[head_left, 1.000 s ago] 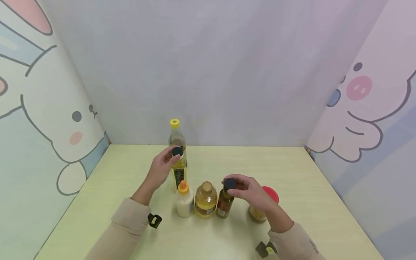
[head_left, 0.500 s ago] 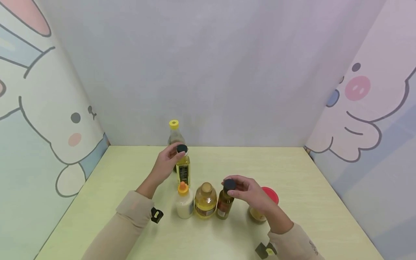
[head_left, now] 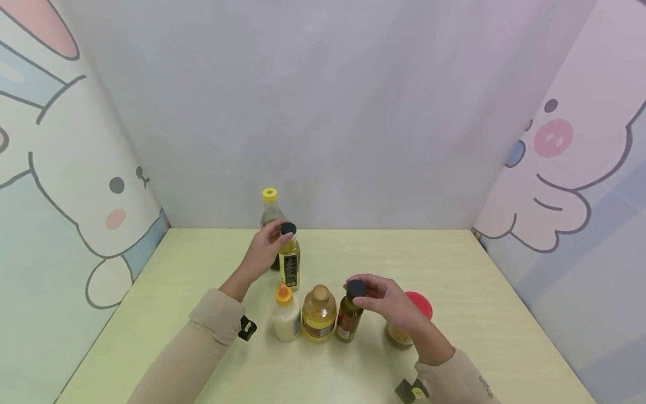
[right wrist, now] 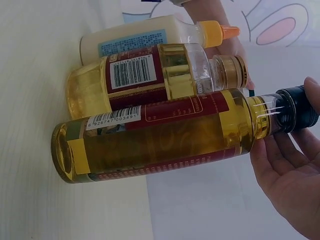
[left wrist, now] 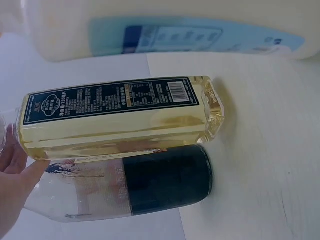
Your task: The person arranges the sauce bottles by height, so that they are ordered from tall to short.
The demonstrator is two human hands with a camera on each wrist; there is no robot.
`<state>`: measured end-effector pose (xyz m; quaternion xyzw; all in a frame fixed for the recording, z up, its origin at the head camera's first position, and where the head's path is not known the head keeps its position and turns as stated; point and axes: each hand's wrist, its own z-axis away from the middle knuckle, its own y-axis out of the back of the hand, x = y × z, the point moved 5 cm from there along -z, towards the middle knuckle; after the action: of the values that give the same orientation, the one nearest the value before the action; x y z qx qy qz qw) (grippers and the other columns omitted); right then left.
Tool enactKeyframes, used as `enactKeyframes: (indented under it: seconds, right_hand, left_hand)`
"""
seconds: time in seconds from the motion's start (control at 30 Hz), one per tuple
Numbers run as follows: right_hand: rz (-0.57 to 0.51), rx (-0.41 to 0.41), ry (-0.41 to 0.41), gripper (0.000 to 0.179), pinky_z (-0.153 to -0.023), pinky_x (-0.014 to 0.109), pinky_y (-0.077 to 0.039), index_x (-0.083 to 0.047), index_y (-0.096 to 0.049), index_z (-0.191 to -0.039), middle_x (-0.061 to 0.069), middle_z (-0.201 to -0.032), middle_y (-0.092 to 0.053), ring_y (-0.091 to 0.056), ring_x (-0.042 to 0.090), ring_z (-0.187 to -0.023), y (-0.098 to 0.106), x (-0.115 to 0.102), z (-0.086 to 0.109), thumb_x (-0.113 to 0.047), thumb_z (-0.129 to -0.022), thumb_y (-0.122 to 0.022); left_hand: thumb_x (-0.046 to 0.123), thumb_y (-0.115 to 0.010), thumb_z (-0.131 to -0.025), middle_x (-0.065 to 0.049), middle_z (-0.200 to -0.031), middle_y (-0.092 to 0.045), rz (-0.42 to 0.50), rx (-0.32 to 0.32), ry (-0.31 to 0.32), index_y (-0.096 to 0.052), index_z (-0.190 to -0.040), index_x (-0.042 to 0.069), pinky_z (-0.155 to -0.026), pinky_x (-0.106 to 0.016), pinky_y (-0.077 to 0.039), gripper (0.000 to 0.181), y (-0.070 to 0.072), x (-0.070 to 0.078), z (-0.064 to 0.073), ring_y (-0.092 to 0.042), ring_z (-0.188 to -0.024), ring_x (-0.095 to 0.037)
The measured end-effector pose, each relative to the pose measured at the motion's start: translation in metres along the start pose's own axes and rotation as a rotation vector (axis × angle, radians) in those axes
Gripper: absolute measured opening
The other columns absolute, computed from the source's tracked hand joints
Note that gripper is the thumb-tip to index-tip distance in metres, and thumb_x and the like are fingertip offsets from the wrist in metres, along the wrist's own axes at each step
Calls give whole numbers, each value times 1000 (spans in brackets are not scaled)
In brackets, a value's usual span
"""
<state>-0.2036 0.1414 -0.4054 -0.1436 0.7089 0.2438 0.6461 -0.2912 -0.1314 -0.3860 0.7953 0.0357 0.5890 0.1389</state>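
My left hand point(head_left: 262, 250) pinches the black-capped neck of a square bottle of pale yellow oil point(head_left: 290, 270), which stands upright just behind a white squeeze bottle point(head_left: 286, 322) with an orange tip. In the left wrist view, the oil bottle's base point(left wrist: 214, 111) is close over the table, and its dark label faces the camera. At the front row's right end, my right hand point(head_left: 388, 300) grips a slim bottle of amber liquid point(head_left: 348, 318) around its black cap. A rounder bottle of yellow liquid point(head_left: 319, 321) is directly left of it, beside the squeeze bottle.
A tall clear bottle with a yellow cap point(head_left: 270, 195) stands at the back, partly hidden by my left hand and the oil bottle. Right of the row is a red-lidded jar point(head_left: 420, 303), partly covered by my right hand. Walls close off the pale table point(head_left: 404, 252) behind and at both sides.
My left hand has carried the square oil bottle to the right and slightly back, uncovering more of the space behind the squeeze bottle. The right hand has kept its grip in the same place.
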Motion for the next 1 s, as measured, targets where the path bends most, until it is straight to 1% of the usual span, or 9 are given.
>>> enactKeyframes:
  seconds: [0.1,0.2,0.33,0.47,0.63,0.8,1.0]
  right_hand:
    - [-9,1,-2,41,-91,31,-50,4,-55,-129,17,-123,-62,-60,24,-109,0,1,0,-13,-94,-66]
    - [-12,-5,11,40,-91,31,-50,5,-55,-129,18,-122,-62,-60,24,-109,0,2,0,-13,-95,-66]
    - [-22,-7,12,40,-91,31,-50,5,-55,-129,17,-122,-62,-60,24,-109,0,2,0,-13,-95,-66]
    - [-34,-1,0,40,-91,31,-50,4,-55,-129,17,-122,-61,-59,26,-110,0,2,0,-13,-94,-66]
    - [-37,1,-4,41,-91,31,-50,3,-55,-130,18,-123,-61,-59,27,-111,0,2,0,-14,-94,-66]
    - [-32,9,-2,41,-91,31,-50,4,-55,-130,18,-122,-61,-59,28,-111,-1,2,0,-14,-94,-66]
    - [-18,28,-16,42,-92,31,-50,3,-56,-131,17,-124,-61,-59,29,-111,-1,3,-1,-14,-94,-67]
  left_hand:
    - [18,-59,-100,-25,-130,-55,-16,-11,5,-47,-137,-4,-101,-46,-42,45,-4,-1,-4,-52,-122,-36]
    - [21,-59,-99,-25,-133,-53,-50,-17,17,-47,-137,-3,-103,-47,-40,47,-6,-3,-7,-48,-126,-36]
    - [22,-59,-99,-24,-133,-52,-72,-19,25,-47,-137,-3,-104,-47,-39,47,-9,-4,-11,-47,-127,-36]
    - [21,-59,-100,-25,-133,-53,-49,-36,19,-46,-136,-4,-104,-46,-39,46,-13,-3,-17,-48,-126,-36]
    - [21,-55,-101,-25,-132,-52,-25,-51,34,-43,-137,-4,-105,-44,-38,46,-16,2,-22,-48,-126,-35]
    - [19,-52,-103,-25,-131,-52,-5,-63,29,-40,-138,-5,-105,-44,-38,44,-18,1,-28,-48,-125,-34]
    - [21,-49,-104,-26,-139,-46,-56,-67,31,-36,-140,-3,-108,-42,-34,45,-19,1,-35,-41,-132,-34]
